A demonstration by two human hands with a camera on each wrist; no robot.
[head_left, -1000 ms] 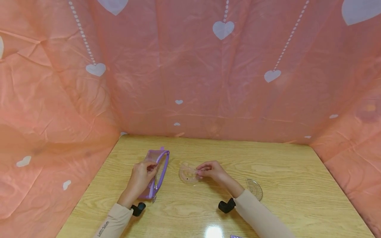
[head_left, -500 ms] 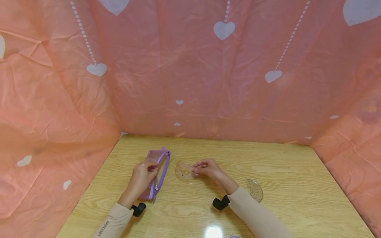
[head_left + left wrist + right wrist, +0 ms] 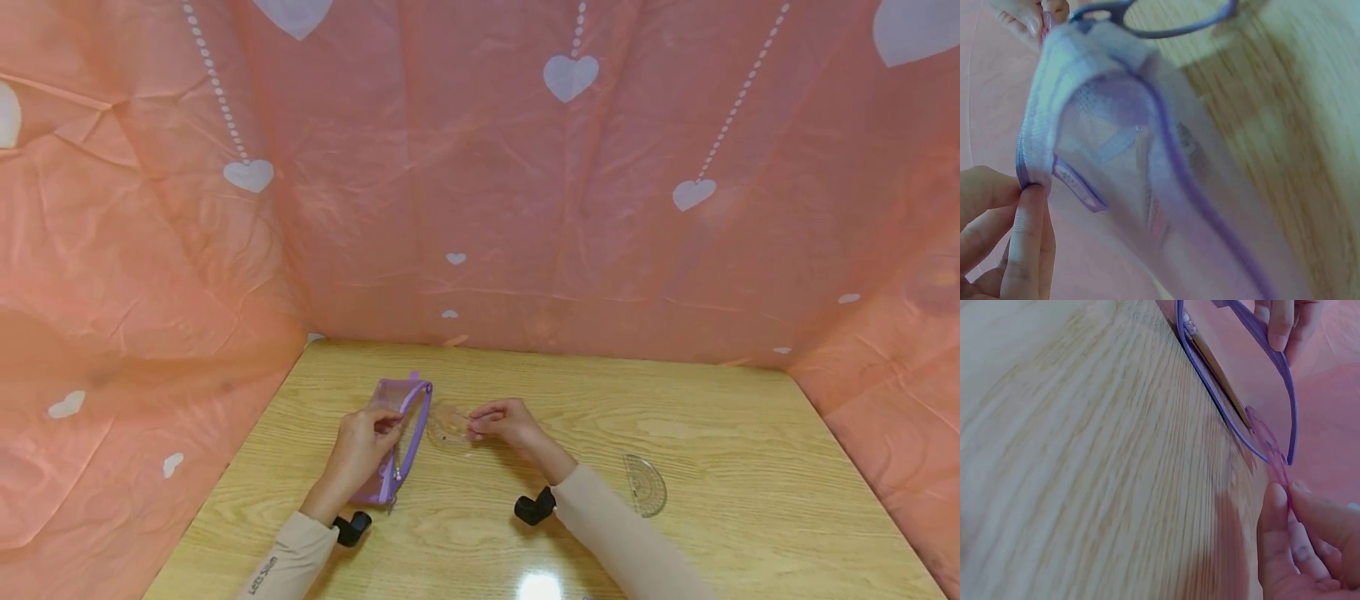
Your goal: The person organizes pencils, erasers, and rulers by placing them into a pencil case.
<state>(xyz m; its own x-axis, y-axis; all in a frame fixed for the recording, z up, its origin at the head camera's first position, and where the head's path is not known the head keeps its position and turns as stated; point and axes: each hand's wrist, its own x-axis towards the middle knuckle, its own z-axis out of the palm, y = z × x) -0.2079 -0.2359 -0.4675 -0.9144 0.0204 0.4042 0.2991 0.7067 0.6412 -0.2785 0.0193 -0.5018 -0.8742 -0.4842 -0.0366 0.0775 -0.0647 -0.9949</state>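
Pencil (image 3: 1217,367) already inside purple pouch (image 3: 417,439); left hand (image 3: 358,442) pinches it beside gaping mouth. Right hand (image 3: 507,423) pinches see-through protractor (image 3: 447,423) at mouth (tip inside? cannot tell). Second protractor (image 3: 646,485) lies outside, on table (image 3: 757,467).

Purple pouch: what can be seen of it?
The pouch looks like translucent purple mesh, with darker edging, a zipper, an end tab and a small label. It rests left on the table, lengthwise away from the person, mouth open toward the right. The left hand pinches its rim; a pencil shows inside.
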